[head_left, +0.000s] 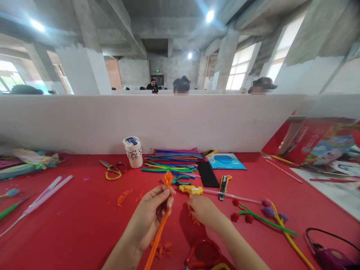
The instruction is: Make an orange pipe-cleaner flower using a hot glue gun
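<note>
In my left hand is a bundle of orange pipe cleaners, pinched between thumb and fingers. Its upper end forms a bud-like orange tuft, while the long stems slope down toward me. My right hand is closed around the lower part of a yellow glue gun, whose nozzle points left toward the tuft. A long clear glue stick sticks out of its back. The fingers cover the gun's handle. Orange scraps lie on the red table beneath and around both hands.
Red-handled scissors lie near me, yellow-handled scissors farther left beside a white cup. Behind are colourful pipe cleaners, a phone and a utility knife. Pompom stems lie right; a white partition stands behind.
</note>
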Motion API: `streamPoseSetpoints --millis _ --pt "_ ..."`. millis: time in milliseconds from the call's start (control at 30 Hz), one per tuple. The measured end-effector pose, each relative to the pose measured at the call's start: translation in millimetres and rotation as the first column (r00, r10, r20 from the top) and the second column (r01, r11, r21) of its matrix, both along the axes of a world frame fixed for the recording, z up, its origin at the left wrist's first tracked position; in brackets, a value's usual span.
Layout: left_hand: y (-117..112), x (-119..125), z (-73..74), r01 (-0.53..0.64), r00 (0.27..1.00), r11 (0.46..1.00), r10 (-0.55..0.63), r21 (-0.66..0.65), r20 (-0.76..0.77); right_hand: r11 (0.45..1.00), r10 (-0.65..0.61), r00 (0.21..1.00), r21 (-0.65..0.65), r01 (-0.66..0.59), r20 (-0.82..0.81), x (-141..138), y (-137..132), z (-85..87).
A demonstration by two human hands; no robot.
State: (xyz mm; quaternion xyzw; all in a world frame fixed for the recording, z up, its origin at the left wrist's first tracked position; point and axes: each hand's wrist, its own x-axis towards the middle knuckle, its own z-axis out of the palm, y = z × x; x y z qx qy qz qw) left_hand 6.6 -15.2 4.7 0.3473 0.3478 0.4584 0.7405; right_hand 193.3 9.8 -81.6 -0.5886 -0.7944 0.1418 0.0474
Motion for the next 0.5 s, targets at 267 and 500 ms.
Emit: streamPoseSetpoints --millis 267,500 --pt "2 1 -4.0 0.036 0.999 0.999 -0.036 0.013 0.005 0.997 -0.066 0.929 0.023 0.08 -0.363 3 2 26.2" --pt "-1 4 -7.4 0.083 0.995 0.997 -0.083 -0.004 -0.054 0.998 -0.055 0.623 -0.033 0.046 -0.78 0 -31 81.0"
